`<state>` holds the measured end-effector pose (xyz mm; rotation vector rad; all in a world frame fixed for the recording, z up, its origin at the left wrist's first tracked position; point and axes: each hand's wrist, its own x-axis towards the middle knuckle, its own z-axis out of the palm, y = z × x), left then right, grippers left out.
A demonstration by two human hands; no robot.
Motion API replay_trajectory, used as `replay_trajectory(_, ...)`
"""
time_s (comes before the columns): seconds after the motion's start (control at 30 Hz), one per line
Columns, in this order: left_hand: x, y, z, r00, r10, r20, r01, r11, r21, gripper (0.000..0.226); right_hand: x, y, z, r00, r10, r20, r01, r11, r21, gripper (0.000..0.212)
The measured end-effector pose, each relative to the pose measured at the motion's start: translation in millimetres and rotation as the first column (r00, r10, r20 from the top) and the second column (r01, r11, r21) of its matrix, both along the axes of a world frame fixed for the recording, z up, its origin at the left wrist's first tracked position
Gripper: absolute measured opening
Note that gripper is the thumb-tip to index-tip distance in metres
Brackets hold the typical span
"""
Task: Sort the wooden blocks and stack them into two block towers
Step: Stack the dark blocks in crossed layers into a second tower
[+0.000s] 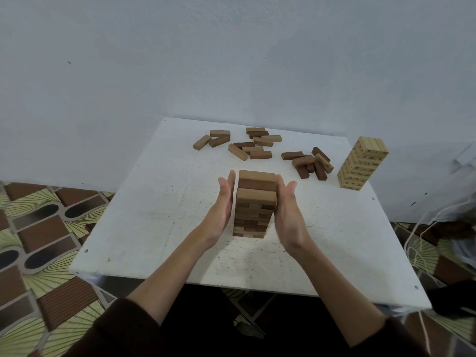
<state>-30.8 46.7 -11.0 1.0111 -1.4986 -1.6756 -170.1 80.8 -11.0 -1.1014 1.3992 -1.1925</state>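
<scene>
A brown tower (253,204) is standing near the middle of the white table (159,202), built of crossed layers of light and dark brown blocks. Both hands are flanking it with fingers straight and held together, palms turned inward toward its sides. The left hand (222,207) is lying along the tower's left face, fingertips reaching up beside the top layer. The right hand (287,210) is lying along the right face, fingers against the upper layers and thumb sticking out to the right. Whether the palms are pressing the wood or sitting just beside it I cannot tell. Neither hand is curling round any block. Dark sleeves (116,328) are covering the forearms toward the bottom edge.

Behind the tower, loose blocks are lying flat in three scatters across the far side of the table: a small left group (212,140), a middle group (255,145) partly heaped, and a right group (310,162) of mostly darker pieces piled over one another. At the far right, well apart from the hands, a pale tower (362,163) is standing upright, taller-looking and made of light blocks with small dark marks on their sides.

The table is sitting against a grey-blue wall (180,60). A patterned floor (33,228) of brown and cream tiles is showing on the left, and pale cords (422,243) are trailing down on the right.
</scene>
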Motion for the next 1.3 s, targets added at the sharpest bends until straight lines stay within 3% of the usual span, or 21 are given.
replay_trajectory(0.17,7.3,-15.7,-10.8,0.996,0.057,0.064,-0.055,0.998,-0.033,0.127,-13.5,-8.2,5.0,0.994,-0.101,0.028,0.101,0.995,0.014,0.059)
replay_trajectory(0.23,10.0,-25.7,-13.5,0.993,0.07,0.1,-0.067,0.997,-0.026,0.119,-24.5,-17.3,1.7,0.991,-0.127,-0.046,0.128,0.992,0.021,0.056)
replay_trajectory(0.3,8.7,-40.0,-13.5,0.982,0.091,0.166,-0.089,0.996,-0.019,0.093,-37.8,-33.6,-1.8,0.97,-0.169,-0.176,0.177,0.984,0.03,0.049)
replay_trajectory(0.37,6.1,-56.8,-14.4,0.947,0.134,0.291,-0.109,0.989,-0.1,0.063,-52.3,-53.3,-5.6,0.911,-0.217,-0.351,0.24,0.971,0.023,0.045)
replay_trajectory(0.43,3.1,-76.4,-19.8,0.895,0.148,0.42,-0.045,0.968,-0.245,0.054,-68.2,-75.2,-10.6,0.831,-0.246,-0.499,0.271,0.962,-0.022,0.045)
replay_trajectory(0.57,-5.3,-110.8,-34.7,0.818,0.139,0.557,0.076,0.935,-0.345,0.054,-93.8,-112.0,-21.2,0.662,-0.234,-0.713,0.276,0.959,-0.058,0.048)
replay_trajectory(0.67,-13.3,-132.8,-34.5,0.787,0.131,0.603,0.175,0.889,-0.422,0.054,-105.1,-133.7,-26.7,0.516,-0.089,-0.852,0.215,0.976,0.028,0.048)
replay_trajectory(0.73,-19.1,-148.2,-33.8,0.787,0.117,0.605,0.242,0.845,-0.478,0.049,-107.4,-144.6,-33.3,0.449,-0.036,-0.893,0.178,0.983,0.05,0.044)
replay_trajectory(0.8,-26.0,-165.1,-35.5,0.739,0.144,0.658,0.299,0.805,-0.512,0.052,-104.6,-153.8,-40.5,0.416,-0.102,-0.904,0.141,0.989,-0.047,0.036)
replay_trajectory(0.93,-36.9,-188.1,-43.5,0.656,0.203,0.727,0.373,0.75,-0.546,0.059,-88.0,-153.4,-54.3,0.46,-0.174,-0.871,-0.014,0.979,-0.203,0.019)
replay_trajectory(1.03,-40.8,-193.4,-55.2,0.715,0.253,0.652,0.298,0.734,-0.611,0.043,-76.6,-149.7,-65.3,0.503,-0.194,-0.842,-0.156,0.938,-0.309,0.016)
replay_trajectory(1.13,-38.4,-186.2,-67.9,0.794,0.326,0.513,0.125,0.738,-0.663,0.017,-70.6,-152.9,-70.2,0.544,-0.123,-0.83,-0.259,0.916,-0.305,0.018)
replay_trajectory(1.23,-30.3,-175.5,-74.2,0.871,0.353,0.342,-0.041,0.745,-0.666,0.021,-64.5,-160.9,-65.8,0.592,-0.08,-0.802,-0.332,0.882,-0.333,0.026)
replay_trajectory(1.3,-25.4,-169.1,-73.8,0.868,0.403,0.29,-0.099,0.713,-0.694,0.023,-59.4,-165.8,-60.7,0.628,-0.052,-0.777,-0.378,0.852,-0.363,0.028)
